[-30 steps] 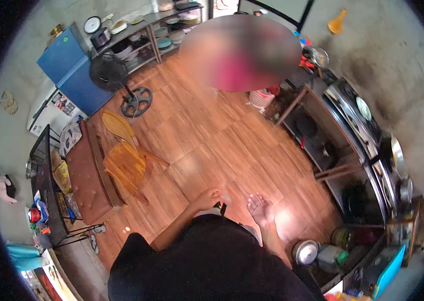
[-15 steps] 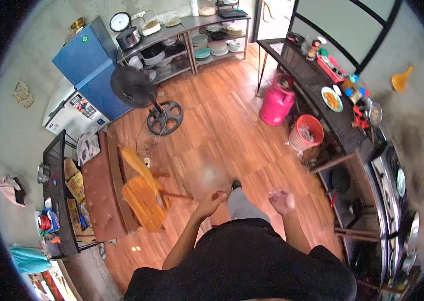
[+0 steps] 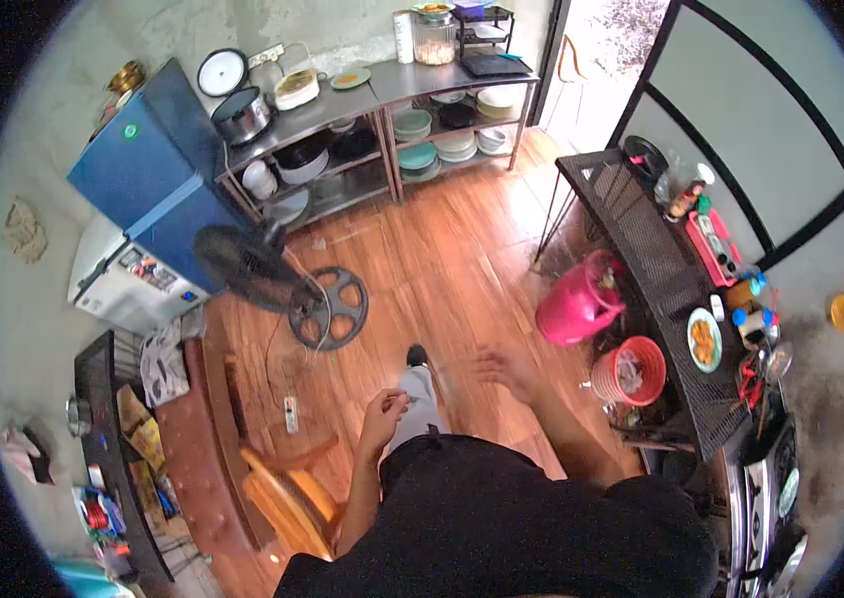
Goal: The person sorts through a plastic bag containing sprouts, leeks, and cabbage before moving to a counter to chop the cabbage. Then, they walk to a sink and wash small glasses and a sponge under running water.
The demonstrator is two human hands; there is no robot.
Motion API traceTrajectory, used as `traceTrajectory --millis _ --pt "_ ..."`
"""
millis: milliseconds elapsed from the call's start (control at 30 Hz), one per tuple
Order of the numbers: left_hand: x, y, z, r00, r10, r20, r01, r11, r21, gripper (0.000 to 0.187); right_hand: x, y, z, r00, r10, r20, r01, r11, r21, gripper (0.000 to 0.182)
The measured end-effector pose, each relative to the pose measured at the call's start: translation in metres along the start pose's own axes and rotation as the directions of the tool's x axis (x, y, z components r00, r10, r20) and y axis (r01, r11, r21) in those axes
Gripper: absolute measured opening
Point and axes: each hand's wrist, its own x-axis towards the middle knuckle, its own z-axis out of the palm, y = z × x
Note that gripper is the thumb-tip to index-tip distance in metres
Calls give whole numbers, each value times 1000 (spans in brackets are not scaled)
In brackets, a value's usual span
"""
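My left hand (image 3: pixel 382 419) hangs in front of my body, beside my grey trouser leg (image 3: pixel 415 407). Its fingers are loosely bent and somewhat apart, and I see nothing in it. Further right, my right hand (image 3: pixel 509 373) is held out over the wooden floor, slightly blurred, fingers stretched out and holding nothing. Neither hand touches any object. Among the things around, the red basket (image 3: pixel 631 371) and the pink gas cylinder (image 3: pixel 579 299) are nearest to my right hand. A wooden chair (image 3: pixel 287 506) stands to the left, below my left hand.
A black fan (image 3: pixel 252 269) stands ahead on the left, near a power strip (image 3: pixel 290 415) and its cord on the floor. Steel shelves (image 3: pixel 390 159) with dishes line the back wall. On the right, a black mesh table (image 3: pixel 656 249) bears a plate of food (image 3: pixel 704 341).
My view has moved forward, toward the back shelves and mesh table. My right hand has swung forward and inward; my left hand has drawn back closer to my body.
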Motion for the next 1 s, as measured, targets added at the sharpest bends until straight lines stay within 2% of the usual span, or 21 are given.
traceTrajectory --millis 33,67,100,133,200,233,300,367,433,500,533,567,633,700,733,767,833,900,933,967,1000 --pt "36 10 -1 999 17 33 -17 1000 23 29 26 -7 -1 1000 -2 -2 2 1000 4 37" --pt "63 19 -7 998 19 59 -22 998 54 28 49 -6 2 996 -56 -65 34 952 -303 38" --pt "91 35 -13 999 5 50 -9 997 74 28 72 -7 8 987 -126 -101 45 815 -578 39" --pt "124 54 -15 996 25 90 -38 988 150 27 92 -11 11 988 -119 -97 45 828 -559 39" --pt "192 111 -10 987 42 157 -81 965 250 27 125 -39 1 975 -171 -141 35 746 -665 37" --pt "222 140 -5 972 76 221 -138 951 276 27 142 -53 -8 971 -176 -160 34 767 -640 37" --pt "277 200 11 944 76 321 -190 921 341 27 172 -74 -21 924 -354 -147 223 808 -545 36" --pt "339 254 35 872 57 485 -247 908 337 27 195 -110 -18 898 -339 -282 189 874 -448 35" --pt "417 267 57 830 16 558 -237 914 328 28 226 -144 -31 849 -302 -433 187 939 -288 31" --pt "493 285 85 807 -71 586 -211 893 398 25 274 -163 -59 816 -358 -454 240 924 -296 29" --pt "527 288 97 777 -1 629 -301 877 374 20 299 -168 -72 818 -331 -471 233 939 -254 30" --pt "566 288 108 768 -36 640 -300 862 409 20 327 -172 -83 825 -293 -484 219 954 -205 31" --pt "643 281 124 779 21 627 -388 801 456 18 394 -181 -116 815 -242 -527 212 970 -117 29" --pt "702 299 146 793 -34 609 -388 742 547 18 464 -183 -144 769 -231 -596 154 972 -177 27" --pt "737 302 158 817 -8 577 -403 708 580 17 494 -187 -154 748 -299 -592 217 954 -208 26" --pt "773 303 170 838 21 546 -413 678 608 16 521 -202 -163 742 -277 -610 199 960 -194 26" --pt "850 309 190 778 208 593 -588 575 569 14 562 -226 -175 764 -255 -593 252 964 -91 24" --pt "936 306 206 799 292 526 -565 663 491 13 599 -246 -184 765 -187 -616 223 975 -19 23" --pt "997 291 205 771 362 524 -607 665 435 14 618 -255 -196 762 -169 -625 233 972 22 22" --pt "1039 289 221 800 408 440 -586 690 425 14 637 -259 -208 770 -141 -622 208 978 35 22" --pt "1074 293 241 941 257 219 -322 880 349 13 655 -261 -217 770 -120 -626 241 964 112 22"
